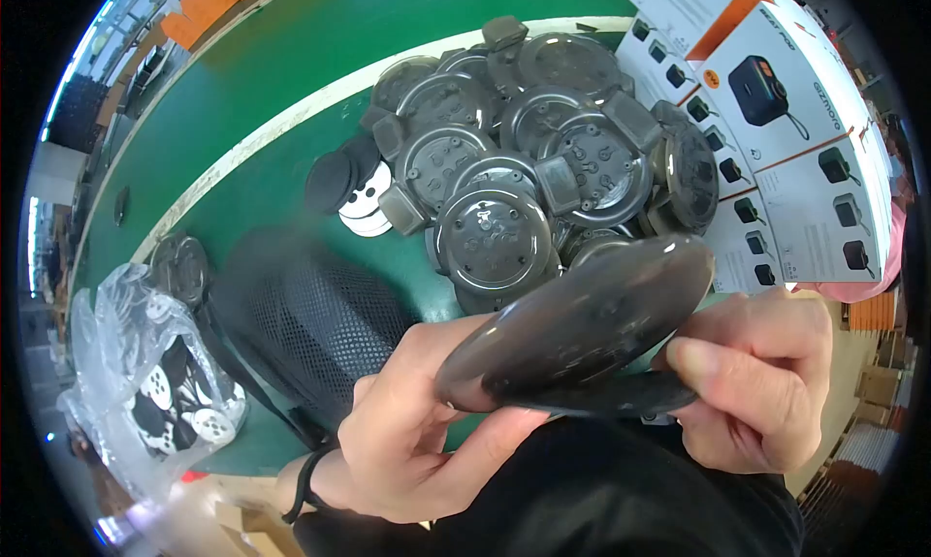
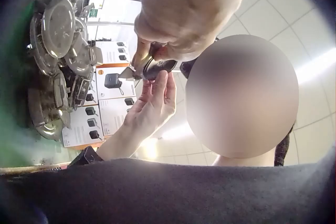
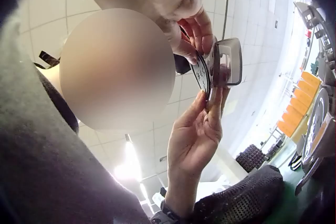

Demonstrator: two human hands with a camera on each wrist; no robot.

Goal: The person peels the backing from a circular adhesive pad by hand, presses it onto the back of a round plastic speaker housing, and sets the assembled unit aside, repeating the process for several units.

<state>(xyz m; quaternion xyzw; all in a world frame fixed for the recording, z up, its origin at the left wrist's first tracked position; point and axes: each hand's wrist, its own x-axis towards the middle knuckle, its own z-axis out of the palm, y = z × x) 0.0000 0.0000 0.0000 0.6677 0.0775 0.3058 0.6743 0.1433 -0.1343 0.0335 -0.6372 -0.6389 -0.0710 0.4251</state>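
Note:
Close over my lap I hold a smoky translucent round plastic cover (image 1: pixel 582 310), tilted, with a thin black round pad (image 1: pixel 621 392) against its underside. The fingers and thumb of my left hand (image 1: pixel 417 431) grip the cover's left edge. My right hand (image 1: pixel 761 382) pinches the right end of the pad between thumb and fingers. In the right wrist view a squarish frame (image 3: pixel 231 62) juts from the cover's far side, and the pad (image 3: pixel 200 74) lies along its near side. Similar covers (image 1: pixel 493 237) are heaped on the green table beyond my hands.
Left of the heap lie white pads with holes (image 1: pixel 367 206) and black discs (image 1: pixel 330 182). A clear plastic bag (image 1: pixel 102 363) of black and white pads stands at the left, beside a black mesh bag (image 1: pixel 325 305). Printed boxes (image 1: pixel 795 140) are stacked at the right.

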